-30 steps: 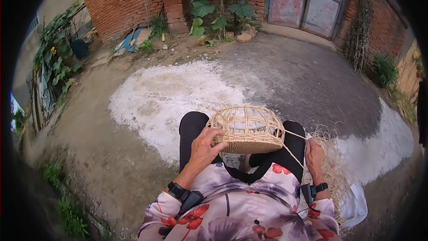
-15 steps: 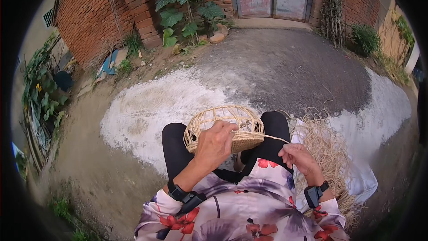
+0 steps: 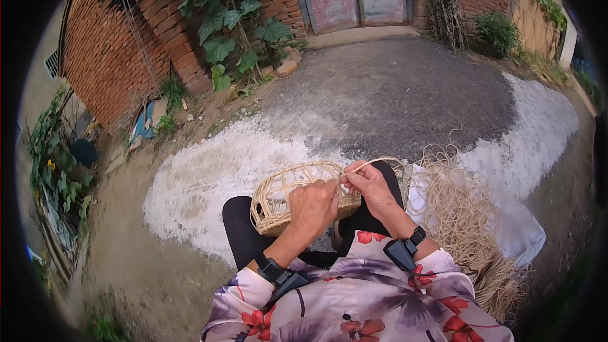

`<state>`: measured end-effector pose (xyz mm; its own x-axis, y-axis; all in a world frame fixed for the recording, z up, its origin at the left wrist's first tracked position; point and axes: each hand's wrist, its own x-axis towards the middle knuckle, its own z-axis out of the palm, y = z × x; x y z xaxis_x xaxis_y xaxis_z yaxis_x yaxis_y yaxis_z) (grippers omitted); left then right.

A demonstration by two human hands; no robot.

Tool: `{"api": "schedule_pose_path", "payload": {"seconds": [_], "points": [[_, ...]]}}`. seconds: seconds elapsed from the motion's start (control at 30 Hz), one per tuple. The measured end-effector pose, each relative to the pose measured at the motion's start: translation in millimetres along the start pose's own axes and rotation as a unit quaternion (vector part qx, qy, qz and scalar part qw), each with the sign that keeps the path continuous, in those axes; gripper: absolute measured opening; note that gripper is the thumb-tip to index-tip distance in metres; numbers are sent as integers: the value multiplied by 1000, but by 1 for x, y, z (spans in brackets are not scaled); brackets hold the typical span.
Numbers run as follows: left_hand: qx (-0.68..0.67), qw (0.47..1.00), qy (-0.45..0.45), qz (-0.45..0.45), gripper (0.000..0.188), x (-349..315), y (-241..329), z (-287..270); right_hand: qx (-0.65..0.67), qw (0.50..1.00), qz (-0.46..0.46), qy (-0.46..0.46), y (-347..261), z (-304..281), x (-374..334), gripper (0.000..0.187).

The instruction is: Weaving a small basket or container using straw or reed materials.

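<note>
A woven basket [image 3: 272, 223] of pale twisted cord, with an open lattice side and a dense braided band, rests across my knees. My left hand [image 3: 313, 206] is closed on its near edge, fingers curled over it. Close beside that, at the basket's right end, my right hand [image 3: 372, 190] pinches a cord [image 3: 387, 158] between thumb and fingers. From there the cord loops off to the right toward the heap. My left fingertips are partly hidden behind the knuckles.
A tangled heap of cord [image 3: 459, 215] lies right of my leg, on and beside a white sack [image 3: 520, 234]. Ahead are white powdery ground [image 3: 202, 164] and dark gravel [image 3: 392, 95]. Beyond stand a brick wall [image 3: 107, 57], leafy plants [image 3: 221, 25] and a metal door [image 3: 329, 0].
My right hand has moved up and left from beside my right thigh to the basket's edge, bringing the cord along. My left hand stays on the basket. The view has shifted slightly.
</note>
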<state>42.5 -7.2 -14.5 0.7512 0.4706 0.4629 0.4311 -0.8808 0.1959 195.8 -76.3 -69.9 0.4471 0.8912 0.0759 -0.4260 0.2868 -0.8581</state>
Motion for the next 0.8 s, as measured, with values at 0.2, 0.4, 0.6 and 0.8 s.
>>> {"api": "schedule_pose_path", "payload": {"seconds": [0.2, 0.4, 0.6, 0.8], "points": [[6, 998, -32, -55, 10, -2, 8, -2, -513, 839, -170, -65, -8, 19, -6, 18], [-167, 978, -93, -78, 15, 5, -5, -8, -590, 796, -136, 6, -6, 36, -6, 20], [-380, 894, -131, -200, 19, 5, -22, -10, -578, 797, -165, 55, 8, 43, 0, 10], [-546, 773, -101, -306, 13, -8, -44, -41, -630, 748, -209, 5, -3, 75, 2, 19]]}}
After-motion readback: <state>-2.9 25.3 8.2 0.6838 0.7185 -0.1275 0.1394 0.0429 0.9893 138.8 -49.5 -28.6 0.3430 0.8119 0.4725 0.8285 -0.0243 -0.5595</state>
